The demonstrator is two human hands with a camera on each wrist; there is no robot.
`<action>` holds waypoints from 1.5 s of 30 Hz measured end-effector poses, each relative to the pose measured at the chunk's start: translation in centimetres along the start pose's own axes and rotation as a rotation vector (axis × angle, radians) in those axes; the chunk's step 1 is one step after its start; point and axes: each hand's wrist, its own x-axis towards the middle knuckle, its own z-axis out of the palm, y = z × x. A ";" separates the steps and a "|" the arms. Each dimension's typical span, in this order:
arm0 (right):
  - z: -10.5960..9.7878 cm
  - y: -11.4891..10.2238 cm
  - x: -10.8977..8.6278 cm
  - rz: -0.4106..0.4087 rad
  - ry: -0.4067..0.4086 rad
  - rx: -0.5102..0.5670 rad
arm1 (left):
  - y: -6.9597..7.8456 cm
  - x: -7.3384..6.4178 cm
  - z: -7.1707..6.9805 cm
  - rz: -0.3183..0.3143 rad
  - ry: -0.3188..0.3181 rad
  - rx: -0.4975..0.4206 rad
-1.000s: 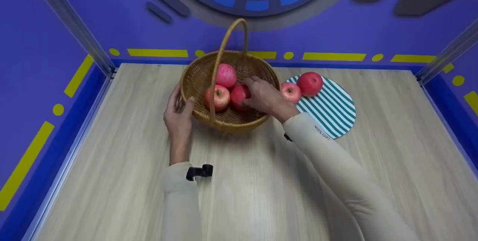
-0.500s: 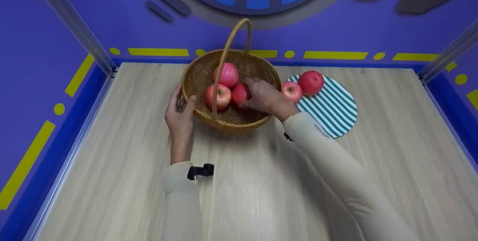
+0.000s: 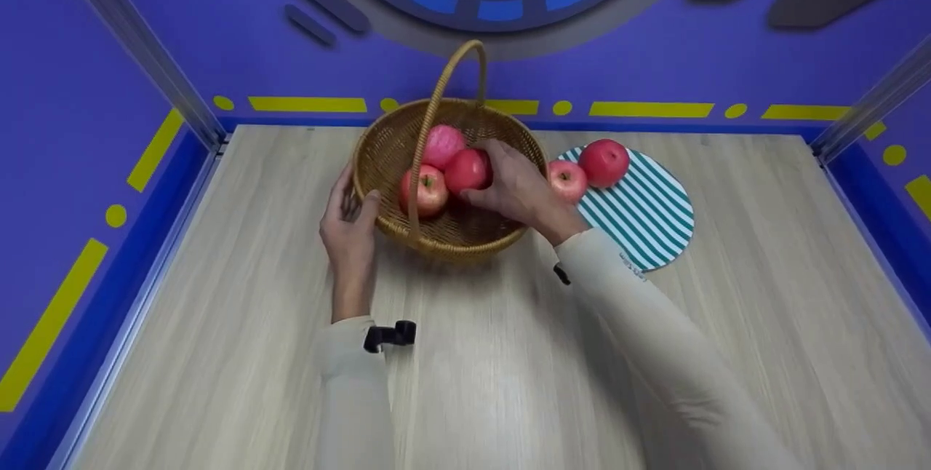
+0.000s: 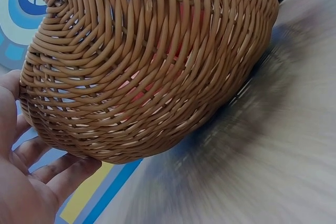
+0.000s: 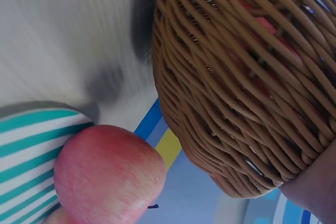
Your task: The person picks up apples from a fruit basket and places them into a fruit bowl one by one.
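In the head view a brown wicker basket (image 3: pixel 465 241) with a tall arched handle stands near the back wall. My left hand (image 3: pixel 350 241) grips its left side, thumb at the rim and fingers along the outer wall, as the left wrist view also shows with the basket's weave (image 4: pixel 131 72). Reaching over the right rim, my right hand (image 3: pixel 518 182) holds a dark red apple (image 3: pixel 466 170) inside the basket, its right side hidden by the fingers. Beside it lie a paler red apple (image 3: pixel 428 190) with a stem and a pink apple (image 3: pixel 442 145) behind.
Right of the basket, a round green-and-white striped mat (image 3: pixel 644 215) bears a light red apple (image 3: pixel 567 180) and a darker red apple (image 3: pixel 604 163). A blue patterned wall (image 3: pixel 240 41) closes off the back of the wooden table (image 3: pixel 473 353).
My right hand has lifted the dark red apple slightly, and it now shows more beside the other two in the basket. The left hand stays on the basket.
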 end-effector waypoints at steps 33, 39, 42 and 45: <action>-2.0 0.4 -6.8 -0.106 0.548 0.390 | -0.7 0.3 -0.5 0.015 0.021 0.017; -2.4 1.4 -8.0 -0.097 0.626 0.461 | -0.6 0.2 -0.4 0.006 0.027 0.028; -2.5 1.8 -8.6 -0.057 0.647 0.460 | -0.5 0.2 -0.3 -0.001 0.031 0.032; -2.6 2.0 -9.0 -0.007 0.654 0.448 | -0.4 0.2 -0.3 -0.008 0.030 0.031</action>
